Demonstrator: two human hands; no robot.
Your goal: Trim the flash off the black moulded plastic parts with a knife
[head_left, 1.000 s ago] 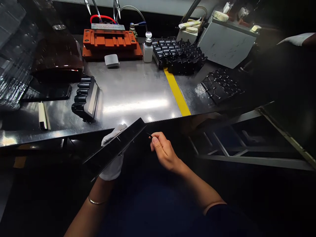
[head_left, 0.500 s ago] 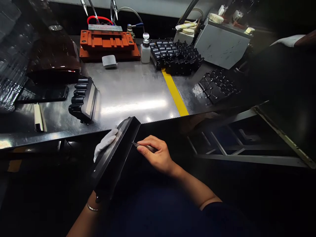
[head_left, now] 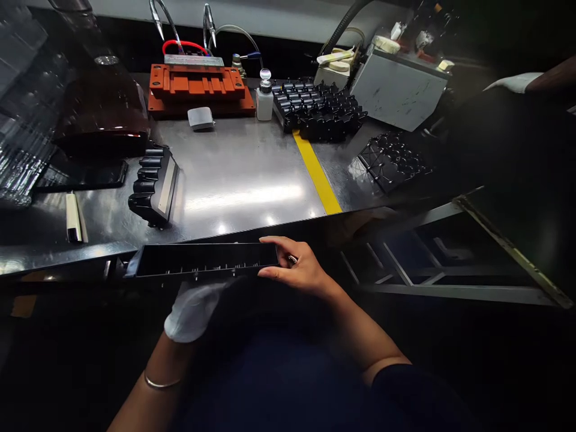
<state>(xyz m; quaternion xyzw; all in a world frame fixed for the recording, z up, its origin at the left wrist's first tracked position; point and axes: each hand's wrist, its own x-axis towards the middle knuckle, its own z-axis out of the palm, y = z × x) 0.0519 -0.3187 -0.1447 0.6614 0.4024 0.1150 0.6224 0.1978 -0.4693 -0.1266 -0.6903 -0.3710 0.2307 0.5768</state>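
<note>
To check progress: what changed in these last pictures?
The long black plastic part swung from a steep diagonal to nearly level. The bare right hand, small tool in its fingers, took hold of its right end. The gloved left hand stays beneath. The orange fixture stayed put.

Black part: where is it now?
The black part sits low-centre in the head view, just below the steel bench's near edge, between the gloved left hand and bare right hand.

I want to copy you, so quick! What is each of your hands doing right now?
Gloved left hand: holding the long black plastic part from underneath.
Bare right hand: closed, gripping the right end of that part.
</note>
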